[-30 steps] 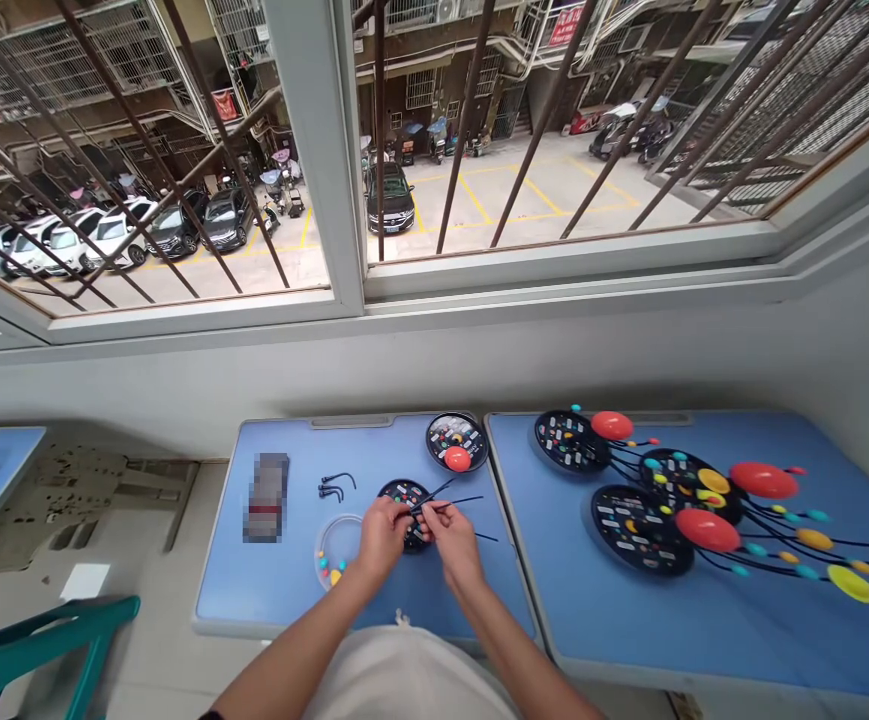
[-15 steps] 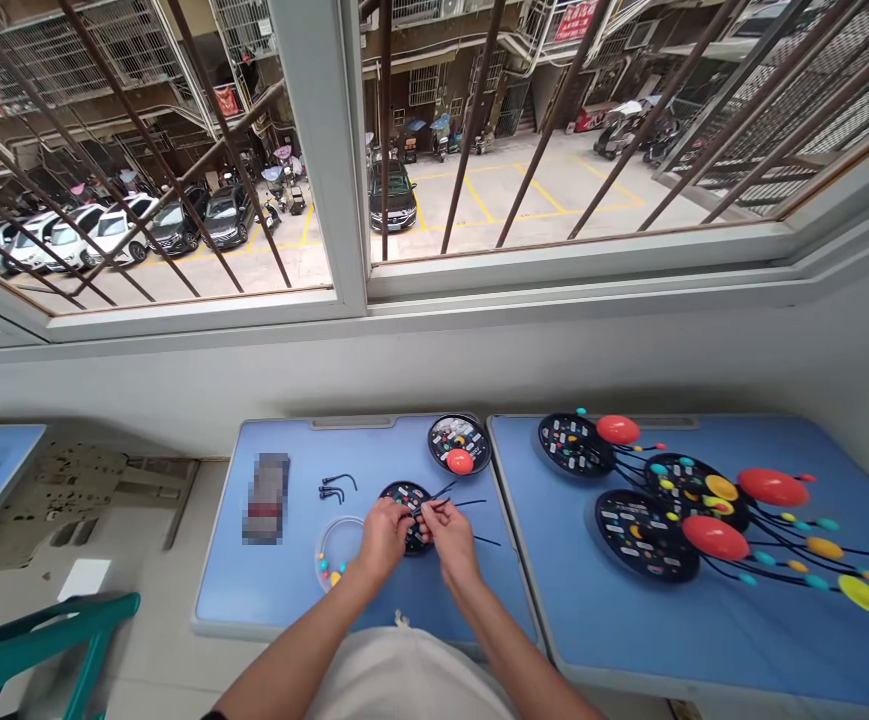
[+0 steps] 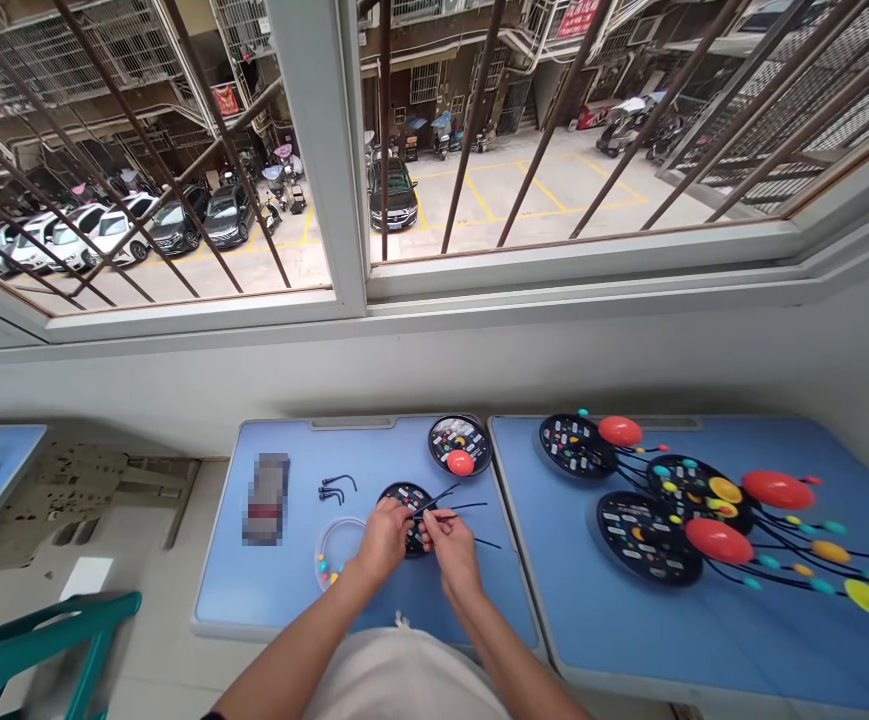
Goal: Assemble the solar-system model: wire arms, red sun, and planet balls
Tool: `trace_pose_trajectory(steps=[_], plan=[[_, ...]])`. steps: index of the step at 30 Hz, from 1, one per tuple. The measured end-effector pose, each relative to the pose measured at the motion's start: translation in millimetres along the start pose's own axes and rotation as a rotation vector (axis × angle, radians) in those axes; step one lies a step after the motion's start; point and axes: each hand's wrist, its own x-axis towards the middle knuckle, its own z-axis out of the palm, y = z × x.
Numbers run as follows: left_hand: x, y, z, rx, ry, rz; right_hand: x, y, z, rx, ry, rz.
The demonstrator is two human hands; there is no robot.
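My left hand (image 3: 383, 540) curls round the near edge of a small black round base (image 3: 405, 497) dotted with coloured pieces, on a blue table (image 3: 284, 590). My right hand (image 3: 452, 547) pinches a thin black rod (image 3: 461, 505) that sticks out to the right of the base; another rod (image 3: 441, 493) angles up from it. Left of my hands lies a clear round lid (image 3: 336, 550) holding small coloured balls. A few bent black rods (image 3: 335, 487) lie farther back.
A second black base with a red ball (image 3: 459, 446) sits at the back of the table. On the right-hand blue table (image 3: 629, 620) lie three assembled black bases with red domes (image 3: 719, 540) and rods tipped with coloured balls. A teal chair (image 3: 21, 650) stands at lower left. A window ledge runs behind.
My hands stay on the black base; my right hand has shifted slightly along the rod. The view has drifted a little.
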Motion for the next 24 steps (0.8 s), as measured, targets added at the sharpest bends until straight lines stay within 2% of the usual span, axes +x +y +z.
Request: trace_pose_trajectory(steps=[6, 12, 24], plan=[[3, 0, -4.1, -0.004, -0.025, 0.030, -3, -2, 1, 0.053, 0.013, 0.019], [4, -3, -2.4, -0.024, -0.004, 0.027, -1, -3, 2, 0.051, -0.034, 0.085], [-2, -6, 6.4, -0.091, 0.095, 0.009, -2, -7, 3, 0.008, -0.044, 0.006]])
